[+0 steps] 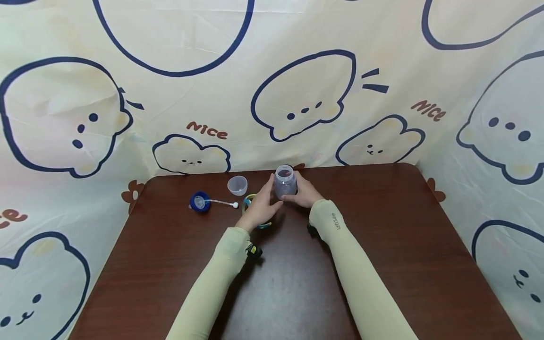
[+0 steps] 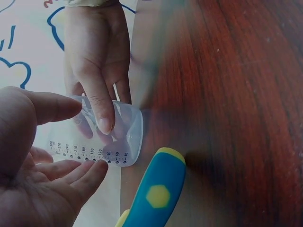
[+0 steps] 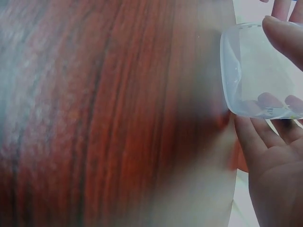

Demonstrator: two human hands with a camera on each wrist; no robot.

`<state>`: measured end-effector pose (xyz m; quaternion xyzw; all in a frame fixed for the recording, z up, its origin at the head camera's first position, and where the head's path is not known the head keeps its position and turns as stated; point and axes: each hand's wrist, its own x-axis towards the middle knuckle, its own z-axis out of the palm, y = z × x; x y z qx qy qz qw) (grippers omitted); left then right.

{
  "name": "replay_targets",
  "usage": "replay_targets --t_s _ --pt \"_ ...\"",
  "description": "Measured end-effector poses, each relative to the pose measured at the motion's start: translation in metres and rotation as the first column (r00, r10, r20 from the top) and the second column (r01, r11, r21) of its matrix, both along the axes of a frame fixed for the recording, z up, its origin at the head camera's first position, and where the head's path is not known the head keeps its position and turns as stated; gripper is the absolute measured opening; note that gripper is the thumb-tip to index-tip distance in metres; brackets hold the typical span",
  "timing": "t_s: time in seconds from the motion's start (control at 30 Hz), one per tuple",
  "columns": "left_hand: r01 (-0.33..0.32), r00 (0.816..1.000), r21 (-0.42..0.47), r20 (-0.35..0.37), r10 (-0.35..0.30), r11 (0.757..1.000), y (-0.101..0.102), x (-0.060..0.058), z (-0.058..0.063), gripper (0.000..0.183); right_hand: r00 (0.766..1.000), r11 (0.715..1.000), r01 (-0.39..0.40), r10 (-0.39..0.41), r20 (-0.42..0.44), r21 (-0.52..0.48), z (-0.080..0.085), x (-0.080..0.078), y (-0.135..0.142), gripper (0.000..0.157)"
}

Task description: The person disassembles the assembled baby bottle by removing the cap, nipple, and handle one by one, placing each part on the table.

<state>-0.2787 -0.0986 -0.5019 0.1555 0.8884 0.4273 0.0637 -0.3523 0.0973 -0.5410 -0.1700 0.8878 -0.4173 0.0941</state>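
A translucent bottle [image 1: 285, 183] with an open mouth stands upright between the hands near the table's far edge. Its side carries a measuring scale in the left wrist view. My right hand [image 1: 305, 191] grips it from the right, thumb across the near side and fingers behind. On the left side, my left hand [image 1: 260, 204] touches the bottle with its fingertips. The left thumb points away to the right, below the bottle in the head view. A blue and yellow piece [image 2: 163, 189] lies beside the left hand, which partly hides it.
Left of the hands sits a blue lid [image 1: 199, 201] with a thin straw [image 1: 218, 202] ending in a white weight [image 1: 235, 205]. A clear cup-shaped cover [image 1: 237, 185] lies behind it. The brown table [image 1: 408, 245] meets a patterned cloth [image 1: 293, 28] at the back.
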Motion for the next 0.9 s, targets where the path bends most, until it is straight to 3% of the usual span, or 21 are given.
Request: replay_targets --t_s 0.17,0.3,0.4,0.53,0.6,0.7,0.83,0.9 --pt "0.005 1.000 -0.007 0.007 -0.004 1.000 0.000 0.000 0.000 0.092 1.000 0.999 -0.017 0.017 0.012 -0.031 0.000 0.000 0.004 0.103" --pt "-0.017 0.998 -0.074 -0.061 0.012 0.997 -0.003 0.002 0.006 0.091 0.999 0.999 -0.024 0.025 0.032 -0.039 0.004 0.000 0.013 0.118" --pt "-0.053 0.989 -0.152 -0.142 0.031 0.987 -0.014 0.004 0.018 0.089 0.999 1.000 -0.015 0.014 0.033 0.013 0.014 0.003 0.028 0.119" --pt "-0.103 0.970 -0.241 -0.240 0.044 0.965 -0.044 0.010 0.036 0.086 0.999 0.987 0.013 -0.008 -0.031 0.162 0.039 0.012 0.055 0.104" --pt "-0.143 0.953 -0.288 -0.298 0.053 0.947 -0.063 0.014 0.046 0.087 0.996 0.972 0.030 -0.009 -0.089 0.233 0.054 0.019 0.069 0.098" --pt "-0.221 0.909 -0.364 -0.412 0.057 0.905 -0.094 0.024 0.057 0.089 0.975 0.946 0.052 0.022 -0.223 0.320 0.071 0.032 0.091 0.091" --pt "-0.326 0.854 -0.437 -0.516 0.063 0.839 -0.136 0.045 0.068 0.091 0.910 0.914 0.111 0.065 -0.410 0.390 0.087 0.047 0.118 0.086" --pt "-0.361 0.841 -0.448 -0.536 0.078 0.818 -0.155 0.056 0.073 0.091 0.882 0.900 0.153 0.062 -0.468 0.408 0.093 0.053 0.132 0.086"
